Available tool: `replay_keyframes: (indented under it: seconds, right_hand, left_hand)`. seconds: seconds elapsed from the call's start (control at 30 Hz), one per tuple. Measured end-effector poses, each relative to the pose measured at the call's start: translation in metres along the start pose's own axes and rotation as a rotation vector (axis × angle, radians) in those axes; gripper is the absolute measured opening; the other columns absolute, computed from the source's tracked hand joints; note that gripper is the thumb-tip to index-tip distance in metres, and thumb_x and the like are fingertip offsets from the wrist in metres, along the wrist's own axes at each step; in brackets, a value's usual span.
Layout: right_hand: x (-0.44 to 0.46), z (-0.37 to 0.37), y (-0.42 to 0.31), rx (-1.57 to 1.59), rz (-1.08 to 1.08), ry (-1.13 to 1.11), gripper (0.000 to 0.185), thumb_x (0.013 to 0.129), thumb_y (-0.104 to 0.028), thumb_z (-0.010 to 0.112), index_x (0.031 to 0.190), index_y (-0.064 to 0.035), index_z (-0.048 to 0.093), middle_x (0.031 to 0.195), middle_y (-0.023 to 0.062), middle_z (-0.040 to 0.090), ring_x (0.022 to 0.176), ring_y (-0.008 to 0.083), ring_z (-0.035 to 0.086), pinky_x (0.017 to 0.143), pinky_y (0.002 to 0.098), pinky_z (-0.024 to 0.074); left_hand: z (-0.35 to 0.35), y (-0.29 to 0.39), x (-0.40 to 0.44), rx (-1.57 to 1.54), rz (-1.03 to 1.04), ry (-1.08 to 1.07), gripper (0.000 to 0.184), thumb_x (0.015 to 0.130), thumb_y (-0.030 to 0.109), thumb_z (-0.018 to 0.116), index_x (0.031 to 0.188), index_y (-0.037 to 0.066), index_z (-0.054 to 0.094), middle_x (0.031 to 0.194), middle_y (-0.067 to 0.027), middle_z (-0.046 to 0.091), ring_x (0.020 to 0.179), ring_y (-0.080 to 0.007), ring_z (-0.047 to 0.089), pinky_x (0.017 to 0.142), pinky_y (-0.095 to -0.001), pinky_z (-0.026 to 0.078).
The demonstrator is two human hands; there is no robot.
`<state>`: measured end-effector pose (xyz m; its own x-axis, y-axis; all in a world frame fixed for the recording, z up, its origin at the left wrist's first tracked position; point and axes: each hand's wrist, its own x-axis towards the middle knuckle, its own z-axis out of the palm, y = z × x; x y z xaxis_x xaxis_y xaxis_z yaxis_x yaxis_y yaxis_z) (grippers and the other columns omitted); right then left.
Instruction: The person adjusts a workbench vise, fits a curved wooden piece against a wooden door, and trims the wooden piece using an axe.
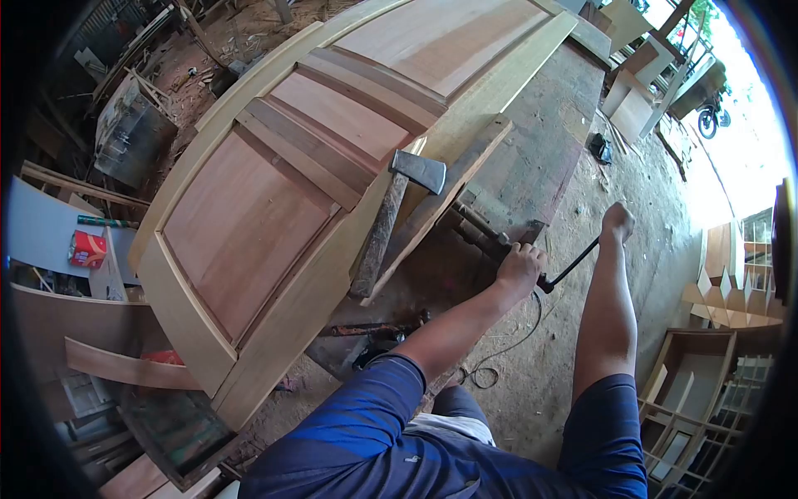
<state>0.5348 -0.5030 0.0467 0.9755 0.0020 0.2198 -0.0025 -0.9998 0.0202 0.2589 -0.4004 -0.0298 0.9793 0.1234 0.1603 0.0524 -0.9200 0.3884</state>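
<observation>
My right hand (618, 223) is closed around the outer end of a dark metal crank handle (575, 266). The handle runs down and left to the screw end of a bench vise (475, 231). Over the front of that vise my left hand (521, 268) is curled, close to where the crank joins. A rough-edged wooden board (478, 162) stands along the bench edge between the vise and a paneled wooden door (249, 224). A hatchet (419, 171) lies across the door's edge and the board, its worn handle pointing toward me.
The workbench top (540, 108) stretches away beyond the vise. A thin cable (486, 372) coils on the dirt floor. Wooden frames (694, 374) stand at the right, and a motorcycle (709, 121) is outside. Offcuts and a red packet (87, 249) lie at the left.
</observation>
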Motion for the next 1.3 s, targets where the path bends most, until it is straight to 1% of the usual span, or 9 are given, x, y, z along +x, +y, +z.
replay_keyframes:
  seconds: [0.3, 0.5, 0.53, 0.67, 0.73, 1.0, 1.13, 1.2, 1.3]
  right_hand:
    - [0.013, 0.023, -0.001, -0.057, -0.098, -0.056, 0.032, 0.103, -0.018, 0.053, 0.108, -0.0060, 0.082, 0.107, 0.0237, 0.080, 0.103, 0.0407, 0.079, 0.088, 0.0494, 0.0639]
    - [0.042, 0.062, -0.008, -0.026, -0.151, -0.261, 0.036, 0.103, -0.020, 0.051, 0.117, -0.0052, 0.081, 0.124, 0.0263, 0.076, 0.115, 0.0416, 0.075, 0.096, 0.0511, 0.0609]
    - [0.040, 0.057, -0.006, -0.016, -0.147, -0.293, 0.038, 0.103, -0.020, 0.050, 0.119, -0.0045, 0.080, 0.127, 0.0263, 0.075, 0.117, 0.0415, 0.074, 0.097, 0.0509, 0.0604]
    - [0.040, 0.068, -0.001, 0.142, -0.040, -0.228, 0.045, 0.105, -0.030, 0.048, 0.121, -0.0005, 0.078, 0.130, 0.0297, 0.072, 0.125, 0.0444, 0.070, 0.105, 0.0501, 0.0561]
    - [0.029, 0.048, -0.004, 0.097, -0.146, -0.248, 0.051, 0.106, -0.037, 0.047, 0.121, 0.0014, 0.077, 0.130, 0.0323, 0.071, 0.128, 0.0460, 0.067, 0.108, 0.0500, 0.0536]
    - [-0.006, -0.017, -0.036, 0.501, 0.120, -0.305, 0.062, 0.108, -0.048, 0.047, 0.107, 0.0041, 0.079, 0.114, 0.0335, 0.075, 0.116, 0.0497, 0.070, 0.102, 0.0534, 0.0527]
    - [0.014, 0.039, -0.026, 0.575, 0.107, -0.497, 0.062, 0.108, -0.048, 0.048, 0.109, 0.0061, 0.079, 0.110, 0.0331, 0.076, 0.114, 0.0494, 0.071, 0.103, 0.0537, 0.0512]
    - [0.027, 0.136, -0.009, 0.378, -0.142, -0.439, 0.060, 0.107, -0.045, 0.048, 0.109, 0.0067, 0.079, 0.111, 0.0329, 0.076, 0.115, 0.0487, 0.071, 0.104, 0.0531, 0.0511]
    - [0.014, 0.081, -0.030, 0.448, -0.069, -0.433, 0.054, 0.106, -0.041, 0.048, 0.111, 0.0020, 0.080, 0.118, 0.0323, 0.074, 0.117, 0.0522, 0.068, 0.109, 0.0560, 0.0501]
  left_hand:
    - [-0.010, 0.006, 0.007, -0.002, -0.044, -0.129, 0.040, 0.088, 0.017, 0.072, 0.126, 0.010, 0.066, 0.129, -0.0111, 0.067, 0.122, -0.0290, 0.062, 0.108, -0.0449, 0.045]
    - [-0.072, 0.027, 0.030, -0.225, -0.123, -0.444, 0.060, 0.091, 0.041, 0.073, 0.130, -0.003, 0.063, 0.133, -0.0219, 0.070, 0.132, -0.0301, 0.062, 0.116, -0.0474, 0.040]
    - [-0.034, 0.035, 0.030, -0.323, -0.070, -0.239, 0.069, 0.099, 0.052, 0.065, 0.129, -0.010, 0.061, 0.117, -0.0281, 0.075, 0.120, -0.0366, 0.070, 0.107, -0.0508, 0.050]
    - [0.002, 0.067, 0.058, -0.524, -0.264, -0.188, 0.059, 0.113, 0.048, 0.047, 0.123, -0.008, 0.062, 0.089, -0.0272, 0.076, 0.085, -0.0467, 0.076, 0.079, -0.0566, 0.059]
    - [0.007, 0.067, 0.065, -0.518, -0.311, -0.177, 0.052, 0.114, 0.044, 0.048, 0.117, -0.006, 0.064, 0.087, -0.0261, 0.076, 0.084, -0.0453, 0.077, 0.077, -0.0562, 0.059]
    - [0.017, 0.074, 0.063, -0.457, -0.307, 0.049, 0.036, 0.110, 0.033, 0.059, 0.100, -0.001, 0.065, 0.065, -0.0189, 0.070, 0.062, -0.0405, 0.074, 0.056, -0.0509, 0.057]
    - [0.033, 0.070, 0.076, -0.426, -0.401, -0.107, 0.039, 0.111, 0.035, 0.056, 0.099, 0.000, 0.068, 0.072, -0.0214, 0.073, 0.070, -0.0425, 0.075, 0.064, -0.0533, 0.060]
    - [0.037, 0.069, 0.086, -0.410, -0.441, -0.163, 0.040, 0.111, 0.036, 0.054, 0.100, 0.001, 0.070, 0.076, -0.0225, 0.074, 0.074, -0.0433, 0.076, 0.068, -0.0546, 0.060]
    - [0.021, 0.068, 0.092, -0.367, -0.467, -0.245, 0.048, 0.112, 0.040, 0.050, 0.097, 0.002, 0.073, 0.082, -0.0232, 0.076, 0.079, -0.0451, 0.076, 0.075, -0.0573, 0.060]
